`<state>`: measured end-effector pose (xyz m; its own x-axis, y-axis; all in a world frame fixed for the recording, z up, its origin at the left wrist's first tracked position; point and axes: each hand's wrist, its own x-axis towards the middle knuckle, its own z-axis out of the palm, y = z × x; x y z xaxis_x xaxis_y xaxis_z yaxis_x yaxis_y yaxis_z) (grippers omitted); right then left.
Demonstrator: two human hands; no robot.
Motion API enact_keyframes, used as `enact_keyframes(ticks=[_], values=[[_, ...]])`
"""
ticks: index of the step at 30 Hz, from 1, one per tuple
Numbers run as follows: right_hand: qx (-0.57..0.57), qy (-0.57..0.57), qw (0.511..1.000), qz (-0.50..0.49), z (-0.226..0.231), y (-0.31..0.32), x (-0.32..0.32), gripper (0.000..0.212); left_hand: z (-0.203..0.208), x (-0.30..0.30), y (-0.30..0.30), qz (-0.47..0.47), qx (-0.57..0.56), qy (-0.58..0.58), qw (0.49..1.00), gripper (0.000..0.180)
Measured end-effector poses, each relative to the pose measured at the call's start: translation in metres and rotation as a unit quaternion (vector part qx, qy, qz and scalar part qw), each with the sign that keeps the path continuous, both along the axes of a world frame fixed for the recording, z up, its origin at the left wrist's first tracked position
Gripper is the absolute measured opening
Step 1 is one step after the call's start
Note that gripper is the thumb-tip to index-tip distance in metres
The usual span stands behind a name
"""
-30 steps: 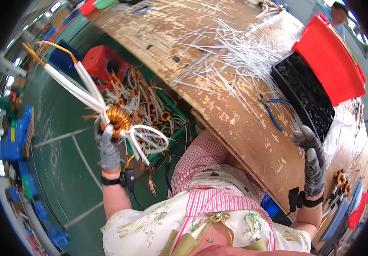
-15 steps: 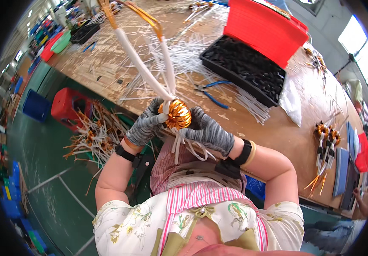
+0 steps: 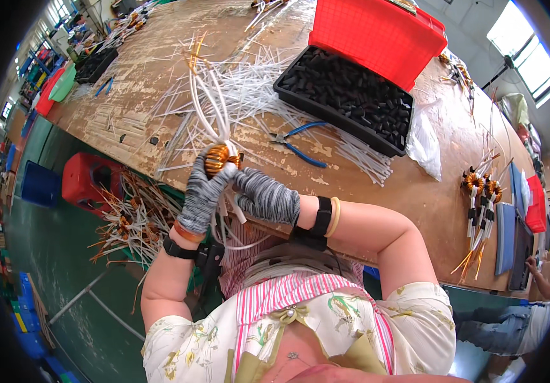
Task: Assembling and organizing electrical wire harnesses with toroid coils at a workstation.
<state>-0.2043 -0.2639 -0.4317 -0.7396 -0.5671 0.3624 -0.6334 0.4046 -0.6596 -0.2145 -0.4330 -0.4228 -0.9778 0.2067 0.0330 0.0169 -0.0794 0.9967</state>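
Coil (image 3: pixel 218 158), a second ago out over the floor crate in my left hand (image 3: pixel 201 198) alone, now sits at the bench (image 3: pixel 377 191) edge, gripped in both gloves, right hand (image 3: pixel 265 199) pinching its white leads (image 3: pixel 208 102).

Copper-wound ring coil (image 3: pixel 217 157) with long white sleeved leads upright, just above the workbench edge.
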Motion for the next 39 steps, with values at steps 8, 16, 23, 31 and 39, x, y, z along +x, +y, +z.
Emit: enact_keyframes(ticks=[8, 16, 23, 31, 39], values=[[0.217, 0.201, 0.939, -0.175, -0.004, 0.100, -0.056, 0.068, -0.009, -0.007, -0.021, 0.095, -0.249, 0.111, 0.957, 0.055], [0.455, -0.009, 0.875, -0.165, 0.015, 0.108, -0.081, 0.077, -0.006, -0.011, -0.007, 0.104, -0.403, 0.223, 0.881, 0.056], [0.534, 0.029, 0.822, -0.196, 0.007, 0.091, -0.080, 0.038, -0.009, -0.016, -0.008, 0.102, -0.367, 0.191, 0.905, 0.053], [-0.165, -0.168, 0.956, -0.175, -0.013, 0.088, -0.069, 0.023, -0.016, -0.016, -0.010, 0.094, -0.352, 0.231, 0.902, 0.053], [-0.465, -0.405, 0.787, -0.010, 0.029, 0.048, -0.064, 0.025, -0.031, -0.018, -0.019, 0.084, -0.312, 0.238, 0.916, 0.051]])
